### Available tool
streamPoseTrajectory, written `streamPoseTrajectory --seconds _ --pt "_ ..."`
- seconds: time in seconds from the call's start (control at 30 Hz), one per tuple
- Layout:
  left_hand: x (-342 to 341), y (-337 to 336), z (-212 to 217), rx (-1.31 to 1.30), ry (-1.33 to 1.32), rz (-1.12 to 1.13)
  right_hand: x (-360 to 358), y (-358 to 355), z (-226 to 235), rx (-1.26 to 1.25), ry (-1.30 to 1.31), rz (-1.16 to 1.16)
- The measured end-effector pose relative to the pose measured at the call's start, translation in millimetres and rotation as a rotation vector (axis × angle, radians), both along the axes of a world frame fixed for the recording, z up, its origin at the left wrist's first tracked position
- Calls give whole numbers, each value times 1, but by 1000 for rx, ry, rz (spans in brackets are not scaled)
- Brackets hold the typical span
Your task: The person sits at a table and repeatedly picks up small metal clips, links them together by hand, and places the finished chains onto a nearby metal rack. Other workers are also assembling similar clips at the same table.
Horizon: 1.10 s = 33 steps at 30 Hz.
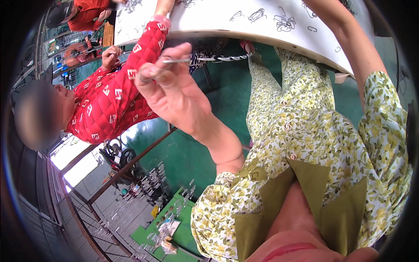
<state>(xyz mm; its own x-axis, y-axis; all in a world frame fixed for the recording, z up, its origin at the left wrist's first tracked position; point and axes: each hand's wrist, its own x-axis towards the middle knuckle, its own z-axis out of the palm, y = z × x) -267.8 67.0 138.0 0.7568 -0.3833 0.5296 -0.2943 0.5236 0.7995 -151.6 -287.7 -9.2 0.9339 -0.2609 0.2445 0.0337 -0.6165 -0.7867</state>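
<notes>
My left hand (pixel 174 89) is raised at the left of the table, its fingers bent and pinching a thin, shiny metal rod (pixel 220 58). The rod points to the right and has a spiral-twisted stretch toward its far end. Part of it near my fingers is hidden. My right arm (pixel 338 30) reaches over the table, and its hand is out of view beyond the top edge. On the white tabletop (pixel 209 19) lie small tangled heaps of dark wire-like metal pieces (pixel 284 22) and a few single bent ones.
A co-worker in a red patterned jacket (pixel 115 94) sits close at my left, one arm reaching to the table. Another person in red (pixel 87 15) is farther off. Below left are a metal railing (pixel 131 163), a wheeled vehicle (pixel 118 157) and a green table (pixel 187 227) holding metal parts.
</notes>
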Motion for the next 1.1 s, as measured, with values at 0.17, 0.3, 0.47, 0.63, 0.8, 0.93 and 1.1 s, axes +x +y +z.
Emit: streamPoseTrajectory --seconds 0.17,0.3,0.47,0.63,0.8,0.93,1.1 --pt "10 21 17 -47 15 168 6 65 55 82 -167 208" --pt "30 41 50 -126 -50 244 13 117 43 16 -540 365" --pt "71 91 77 -178 -132 415 -2 176 -61 -385 -319 642" --pt "94 133 90 -141 -167 545 -22 180 -150 -566 -114 737" --pt "88 215 80 -190 -115 656 -14 174 -153 -643 -163 915" --pt "64 213 100 222 -435 1319 2 178 -158 -552 -141 774" --pt "23 273 126 -263 -328 1203 -2 194 -120 -542 -193 813"
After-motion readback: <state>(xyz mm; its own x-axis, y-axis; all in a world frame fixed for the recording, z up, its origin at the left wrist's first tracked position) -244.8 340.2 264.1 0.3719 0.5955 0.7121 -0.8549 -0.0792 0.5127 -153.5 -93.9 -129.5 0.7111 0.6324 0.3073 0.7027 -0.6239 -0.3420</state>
